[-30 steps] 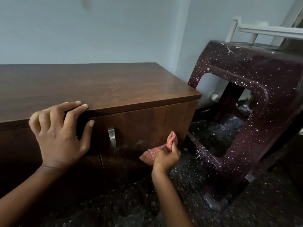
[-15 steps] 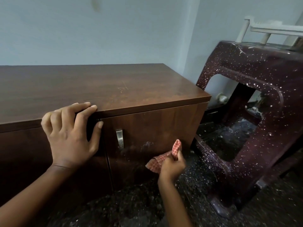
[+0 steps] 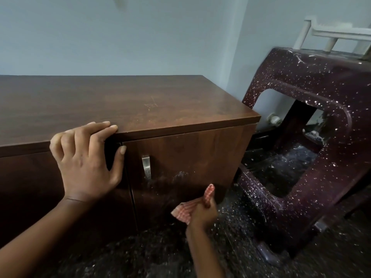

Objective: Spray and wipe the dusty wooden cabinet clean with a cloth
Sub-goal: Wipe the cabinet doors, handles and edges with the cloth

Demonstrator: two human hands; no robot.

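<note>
A low brown wooden cabinet (image 3: 140, 105) fills the left and middle of the view, with a metal handle (image 3: 146, 166) on its right door. My left hand (image 3: 86, 159) grips the front edge of the cabinet top, fingers on top and thumb on the door's upper corner. My right hand (image 3: 202, 212) holds a red-and-white checked cloth (image 3: 185, 209) pressed low against the right door, near its bottom right corner. A dusty, smeared patch (image 3: 178, 177) shows on the door just above the cloth. No spray bottle is in view.
A dark maroon plastic chair (image 3: 313, 149) speckled with white lies tipped on its side right of the cabinet, close to its right end. A white frame (image 3: 337, 35) rests behind it. The dark speckled floor (image 3: 241, 247) runs below. A pale wall stands behind.
My right hand with the cloth has slid slightly lower on the door. The view has shifted a little; my left hand keeps its grip on the cabinet's edge.
</note>
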